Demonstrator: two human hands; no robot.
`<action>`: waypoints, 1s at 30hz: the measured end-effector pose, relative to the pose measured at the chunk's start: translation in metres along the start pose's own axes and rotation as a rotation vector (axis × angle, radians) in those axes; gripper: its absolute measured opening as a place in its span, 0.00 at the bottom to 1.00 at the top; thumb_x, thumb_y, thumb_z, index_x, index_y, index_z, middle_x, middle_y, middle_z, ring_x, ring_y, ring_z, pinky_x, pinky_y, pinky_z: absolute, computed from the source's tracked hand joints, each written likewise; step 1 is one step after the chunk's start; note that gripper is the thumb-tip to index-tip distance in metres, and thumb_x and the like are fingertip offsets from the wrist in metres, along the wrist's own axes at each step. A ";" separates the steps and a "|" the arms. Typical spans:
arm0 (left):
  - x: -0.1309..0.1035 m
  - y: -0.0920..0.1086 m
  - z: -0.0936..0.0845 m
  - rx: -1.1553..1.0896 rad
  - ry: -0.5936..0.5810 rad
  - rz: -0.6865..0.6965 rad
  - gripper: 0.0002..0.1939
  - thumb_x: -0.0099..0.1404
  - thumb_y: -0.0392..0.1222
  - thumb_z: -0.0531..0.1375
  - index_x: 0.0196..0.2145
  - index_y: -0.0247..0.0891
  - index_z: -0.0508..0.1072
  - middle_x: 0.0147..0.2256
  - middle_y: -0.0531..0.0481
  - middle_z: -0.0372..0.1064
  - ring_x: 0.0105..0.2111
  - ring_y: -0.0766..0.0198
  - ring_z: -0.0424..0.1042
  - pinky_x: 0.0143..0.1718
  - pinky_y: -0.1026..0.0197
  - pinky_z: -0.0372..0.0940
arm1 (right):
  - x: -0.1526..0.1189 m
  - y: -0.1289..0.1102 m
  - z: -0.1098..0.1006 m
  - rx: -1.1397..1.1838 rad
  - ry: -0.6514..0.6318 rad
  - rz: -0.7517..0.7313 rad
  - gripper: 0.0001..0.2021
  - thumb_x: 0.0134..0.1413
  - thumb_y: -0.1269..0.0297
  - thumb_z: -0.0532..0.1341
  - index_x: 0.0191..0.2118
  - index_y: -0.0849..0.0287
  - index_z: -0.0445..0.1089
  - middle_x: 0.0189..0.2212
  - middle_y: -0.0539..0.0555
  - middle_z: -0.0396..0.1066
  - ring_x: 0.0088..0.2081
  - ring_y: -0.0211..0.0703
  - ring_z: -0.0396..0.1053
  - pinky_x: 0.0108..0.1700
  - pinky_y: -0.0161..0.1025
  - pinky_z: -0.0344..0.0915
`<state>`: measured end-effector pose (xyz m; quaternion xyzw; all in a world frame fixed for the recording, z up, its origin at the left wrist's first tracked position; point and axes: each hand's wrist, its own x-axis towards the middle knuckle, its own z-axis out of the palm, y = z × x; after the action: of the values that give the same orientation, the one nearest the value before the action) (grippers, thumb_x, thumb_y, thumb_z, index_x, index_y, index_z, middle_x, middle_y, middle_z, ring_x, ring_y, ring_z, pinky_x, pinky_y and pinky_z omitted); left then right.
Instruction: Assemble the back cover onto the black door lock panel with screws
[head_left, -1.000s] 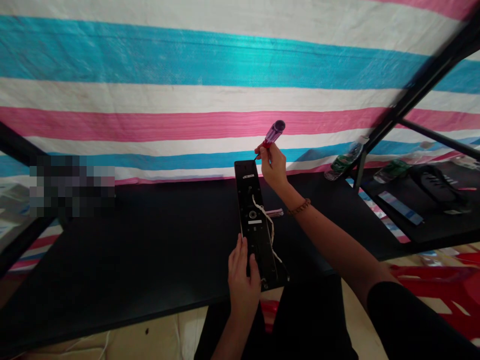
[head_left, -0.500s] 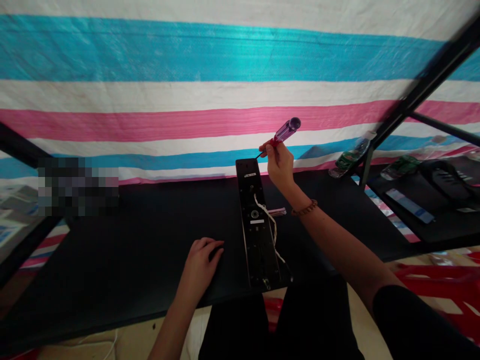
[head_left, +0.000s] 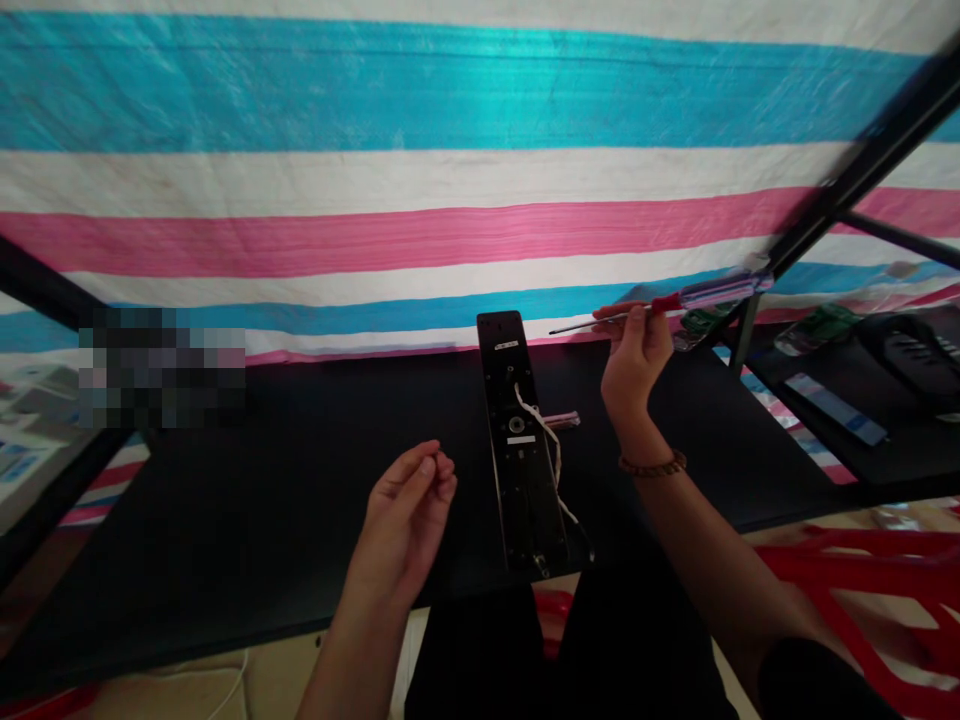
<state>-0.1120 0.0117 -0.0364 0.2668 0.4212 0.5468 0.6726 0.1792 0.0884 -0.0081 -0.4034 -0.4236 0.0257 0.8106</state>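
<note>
My right hand (head_left: 636,360) grips a screwdriver (head_left: 709,293) with a clear purplish handle and a red collar. Its thin shaft points left, above and apart from a long black device panel (head_left: 525,500). That panel lies lengthwise toward me on the black table, with small screws, white labels and a round part on its face. A whitish cable (head_left: 556,450) runs from it down its right side. Left of the panel, my left hand (head_left: 409,515) is raised with thumb and fingers pinched together; anything between them is too small to make out.
A second clear handle (head_left: 564,419) sticks out beside the panel's right edge. A plastic bottle (head_left: 694,325) stands at the back right, partly behind the screwdriver. A phone (head_left: 836,408) and a black shoe (head_left: 911,360) rest on the neighbouring surface. Red stools (head_left: 862,570) are lower right.
My right hand has moved right, away from the panel's far end, and the screwdriver has tipped from steep to nearly level. My left hand has lifted off the table and its fingers have closed together.
</note>
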 end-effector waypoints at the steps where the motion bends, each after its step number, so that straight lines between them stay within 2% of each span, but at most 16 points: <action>1: -0.007 0.005 0.008 -0.094 -0.017 -0.021 0.17 0.45 0.44 0.77 0.33 0.40 0.81 0.28 0.52 0.75 0.31 0.66 0.73 0.32 0.65 0.70 | -0.004 0.001 -0.005 -0.011 0.007 0.016 0.12 0.68 0.54 0.58 0.37 0.55 0.69 0.31 0.50 0.75 0.30 0.38 0.75 0.33 0.37 0.73; 6: -0.037 0.022 0.039 -0.442 -0.176 -0.149 0.14 0.46 0.38 0.79 0.30 0.40 0.81 0.25 0.55 0.72 0.28 0.73 0.71 0.28 0.74 0.68 | -0.024 0.005 -0.022 -0.111 -0.028 0.088 0.13 0.67 0.52 0.59 0.38 0.55 0.70 0.31 0.50 0.75 0.30 0.40 0.75 0.33 0.39 0.74; 9: -0.049 0.028 0.047 -0.566 -0.279 -0.199 0.12 0.48 0.36 0.78 0.30 0.41 0.81 0.26 0.56 0.73 0.27 0.74 0.71 0.28 0.75 0.68 | -0.035 0.008 -0.029 -0.139 -0.020 0.104 0.13 0.67 0.52 0.58 0.38 0.56 0.70 0.32 0.51 0.76 0.31 0.41 0.75 0.33 0.40 0.74; 13: -0.056 0.029 0.051 -0.616 -0.395 -0.167 0.11 0.49 0.36 0.78 0.28 0.41 0.80 0.26 0.56 0.73 0.27 0.74 0.70 0.28 0.76 0.68 | -0.046 0.013 -0.038 -0.140 -0.009 0.151 0.13 0.67 0.52 0.58 0.37 0.56 0.71 0.32 0.52 0.76 0.32 0.42 0.76 0.35 0.42 0.75; 18: -0.058 0.030 0.054 -0.643 -0.464 -0.093 0.10 0.52 0.36 0.77 0.28 0.42 0.79 0.25 0.57 0.73 0.27 0.75 0.70 0.29 0.76 0.68 | -0.057 0.012 -0.044 -0.125 -0.015 0.191 0.12 0.66 0.54 0.59 0.37 0.57 0.71 0.31 0.53 0.76 0.32 0.43 0.76 0.33 0.41 0.74; 23: -0.058 0.030 0.054 -0.710 -0.546 -0.096 0.09 0.54 0.35 0.76 0.30 0.42 0.79 0.28 0.58 0.76 0.30 0.76 0.73 0.31 0.77 0.69 | -0.067 0.010 -0.047 -0.167 -0.031 0.237 0.13 0.66 0.53 0.59 0.37 0.57 0.71 0.32 0.53 0.76 0.32 0.43 0.76 0.34 0.41 0.75; 30: -0.063 0.030 0.058 -0.702 -0.530 -0.083 0.11 0.52 0.37 0.77 0.28 0.42 0.79 0.26 0.58 0.74 0.28 0.76 0.72 0.30 0.77 0.68 | -0.075 0.011 -0.054 -0.193 -0.039 0.254 0.13 0.66 0.53 0.58 0.37 0.57 0.72 0.32 0.54 0.77 0.33 0.44 0.76 0.34 0.42 0.74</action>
<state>-0.0808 -0.0354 0.0345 0.1360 0.0331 0.5419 0.8287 0.1728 0.0330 -0.0822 -0.5291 -0.3854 0.0953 0.7499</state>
